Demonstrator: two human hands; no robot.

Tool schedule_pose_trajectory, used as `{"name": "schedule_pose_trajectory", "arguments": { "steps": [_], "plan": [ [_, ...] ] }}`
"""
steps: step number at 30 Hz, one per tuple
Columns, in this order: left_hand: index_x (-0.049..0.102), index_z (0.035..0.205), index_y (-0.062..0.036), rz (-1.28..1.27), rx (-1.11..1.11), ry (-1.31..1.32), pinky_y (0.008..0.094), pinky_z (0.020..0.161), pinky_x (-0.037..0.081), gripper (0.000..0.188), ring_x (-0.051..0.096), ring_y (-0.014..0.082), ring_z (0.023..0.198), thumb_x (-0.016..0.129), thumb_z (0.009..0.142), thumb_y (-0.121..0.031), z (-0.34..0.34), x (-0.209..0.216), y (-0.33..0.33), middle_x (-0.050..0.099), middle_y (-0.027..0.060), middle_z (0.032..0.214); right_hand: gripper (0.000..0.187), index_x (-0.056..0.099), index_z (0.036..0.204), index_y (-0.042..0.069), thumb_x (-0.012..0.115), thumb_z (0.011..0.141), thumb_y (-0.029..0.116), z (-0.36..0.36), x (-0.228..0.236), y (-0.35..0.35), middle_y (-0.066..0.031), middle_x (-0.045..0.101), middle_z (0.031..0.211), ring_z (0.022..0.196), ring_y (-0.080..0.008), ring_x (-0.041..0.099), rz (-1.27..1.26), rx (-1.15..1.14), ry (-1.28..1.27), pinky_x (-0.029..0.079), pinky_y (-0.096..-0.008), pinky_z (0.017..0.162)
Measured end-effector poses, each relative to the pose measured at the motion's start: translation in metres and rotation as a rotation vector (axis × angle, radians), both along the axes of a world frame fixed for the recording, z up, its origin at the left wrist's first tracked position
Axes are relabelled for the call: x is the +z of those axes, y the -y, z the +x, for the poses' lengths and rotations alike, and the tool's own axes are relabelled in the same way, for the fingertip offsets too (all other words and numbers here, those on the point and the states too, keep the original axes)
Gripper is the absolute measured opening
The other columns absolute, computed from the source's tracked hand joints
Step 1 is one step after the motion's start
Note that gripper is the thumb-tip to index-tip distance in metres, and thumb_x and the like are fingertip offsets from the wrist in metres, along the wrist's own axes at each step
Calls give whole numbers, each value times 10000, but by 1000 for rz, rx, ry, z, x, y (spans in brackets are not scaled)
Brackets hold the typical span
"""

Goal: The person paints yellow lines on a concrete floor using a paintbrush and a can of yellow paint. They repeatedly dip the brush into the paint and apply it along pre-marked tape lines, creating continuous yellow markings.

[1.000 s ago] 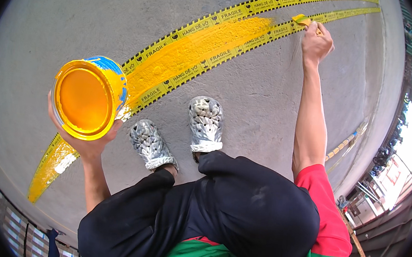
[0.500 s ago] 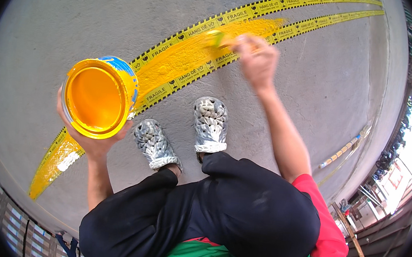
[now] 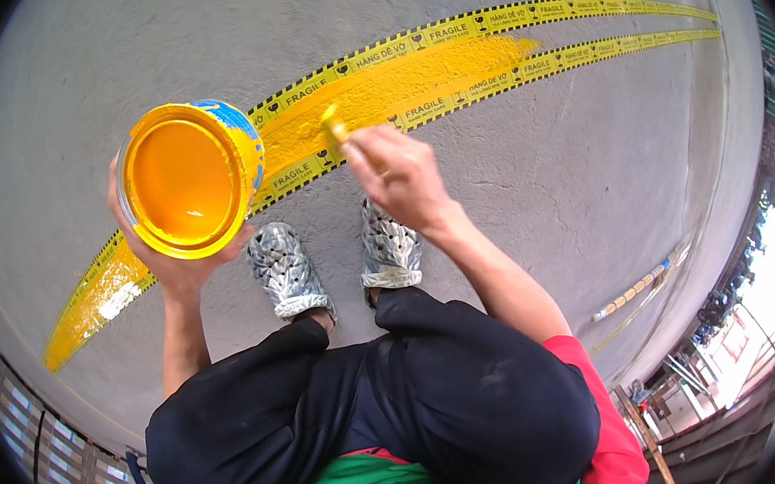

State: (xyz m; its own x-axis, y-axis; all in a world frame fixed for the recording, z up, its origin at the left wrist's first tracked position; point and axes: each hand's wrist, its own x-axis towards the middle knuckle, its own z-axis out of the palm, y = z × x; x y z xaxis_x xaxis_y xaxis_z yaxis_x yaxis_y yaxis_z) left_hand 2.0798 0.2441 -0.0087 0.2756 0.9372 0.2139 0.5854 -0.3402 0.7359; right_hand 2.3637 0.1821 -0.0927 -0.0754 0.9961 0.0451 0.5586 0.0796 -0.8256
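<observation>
My left hand (image 3: pixel 181 271) is wrapped round the lower side of an open paint can (image 3: pixel 183 180), whose mouth faces up and shows yellow-orange paint inside. Dried-looking yellow smears cover its rim, and part of its side is blue. My right hand (image 3: pixel 396 173) grips a paintbrush (image 3: pixel 333 127) with yellow on its head; the bristles are partly blurred. The brush is over a painted yellow stripe (image 3: pixel 365 90) on the grey concrete floor. Strips of yellow printed tape with black dashed edges (image 3: pixel 445 31) border the stripe on both sides.
My patterned grey-and-white clogs (image 3: pixel 289 275) stand close to the near tape edge. A long pole (image 3: pixel 630 295) lies on the floor to the right. Slatted wooden pallets (image 3: pixel 26 412) line the lower left. Clutter and a wooden post (image 3: pixel 652 449) stand at the lower right.
My right hand has swept the brush back leftward and nearer to me along the stripe, toward the can. The left hand and paint can have barely moved.
</observation>
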Motion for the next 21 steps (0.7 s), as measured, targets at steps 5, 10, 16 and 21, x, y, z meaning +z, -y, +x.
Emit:
{"name": "schedule_pose_trajectory", "arguments": {
  "steps": [5,10,16,21],
  "plan": [
    [259,1533,-25,4,-4,18,457,1171,372,1222,470,305,1378,933,590,-413,-2,2,-4,429,160,1494,194,785,995,76,702,959,247,83,-1,-16,-77,766,875,754,-134,706,-178,-322,-29,557,-273,591],
    [266,1529,-29,-27,26,65,458,1177,369,1204,464,305,1383,928,599,-408,-1,-1,-1,424,157,1494,213,746,977,18,620,1002,188,202,-8,-40,-158,750,914,719,-182,709,38,-489,642,600,-328,624],
    [241,1534,-37,-25,-19,58,445,1162,395,1295,504,280,1343,987,531,-375,-1,-3,-1,470,144,1441,110,634,1008,-1,602,904,16,96,-7,-20,-176,660,855,794,-321,659,189,-134,568,579,-409,726],
    [243,1533,-34,-43,8,44,447,1158,401,1293,507,284,1343,987,536,-388,0,-4,-2,468,145,1445,156,749,1003,23,674,966,155,7,3,8,-122,743,880,716,-187,692,-14,-164,-117,559,-302,589]
  ]
}}
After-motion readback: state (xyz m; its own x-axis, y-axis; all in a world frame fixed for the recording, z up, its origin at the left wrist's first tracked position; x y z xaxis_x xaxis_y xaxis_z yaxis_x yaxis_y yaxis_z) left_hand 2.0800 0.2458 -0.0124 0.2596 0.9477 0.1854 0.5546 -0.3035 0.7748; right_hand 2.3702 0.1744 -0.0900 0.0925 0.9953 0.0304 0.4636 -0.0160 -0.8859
